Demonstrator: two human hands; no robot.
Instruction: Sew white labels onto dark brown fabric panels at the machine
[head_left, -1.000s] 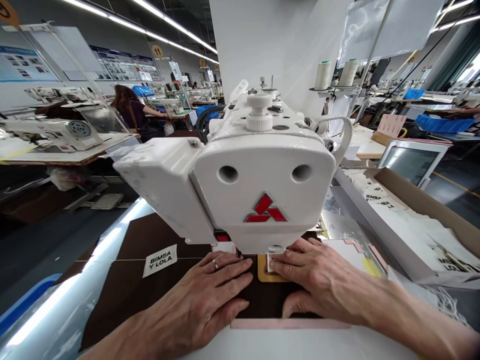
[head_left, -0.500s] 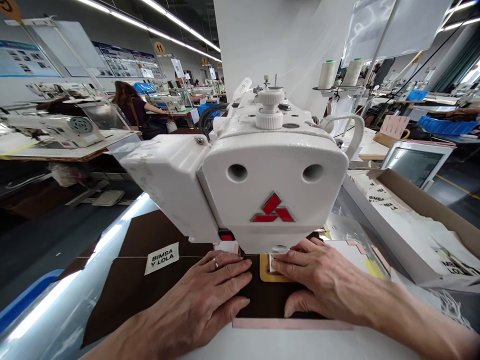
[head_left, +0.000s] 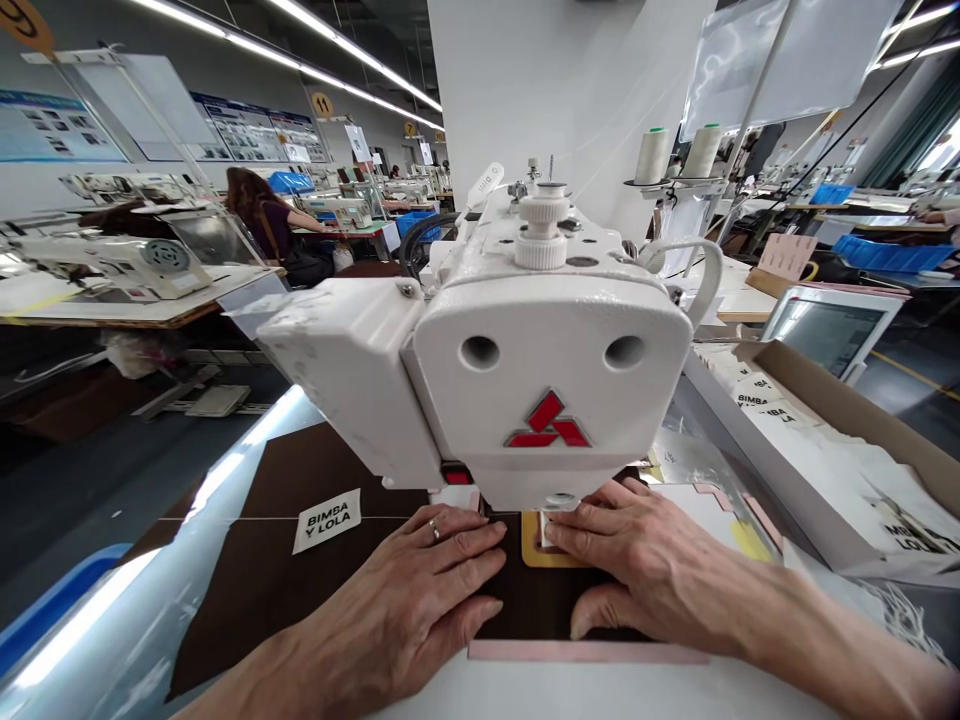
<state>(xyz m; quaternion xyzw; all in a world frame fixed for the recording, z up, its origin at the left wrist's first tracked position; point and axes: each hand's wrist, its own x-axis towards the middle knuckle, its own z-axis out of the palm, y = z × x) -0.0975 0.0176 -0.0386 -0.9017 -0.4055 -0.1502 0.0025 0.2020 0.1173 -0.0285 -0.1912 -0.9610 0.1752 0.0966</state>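
My left hand point(head_left: 420, 590) lies flat, fingers stretched out, on a dark brown fabric panel point(head_left: 277, 570) just under the head of a white sewing machine point(head_left: 525, 360). A ring shows on one finger. My right hand point(head_left: 637, 570) also presses flat on the panel, fingertips touching a small white label point(head_left: 545, 527) set inside a tan frame point(head_left: 534, 552) below the needle. A second white label point(head_left: 327, 520) printed "BIMBA Y LOLA" lies on the fabric to the left.
A cardboard box point(head_left: 847, 410) with several white printed labels stands at right, a screen point(head_left: 829, 330) behind it. Two thread cones point(head_left: 675, 152) stand behind the machine. A person point(head_left: 262, 225) sits at a far station on the left. A pink strip point(head_left: 585, 652) edges the fabric near me.
Only the view has shifted slightly; both hands stay pressed on the fabric in the same place.
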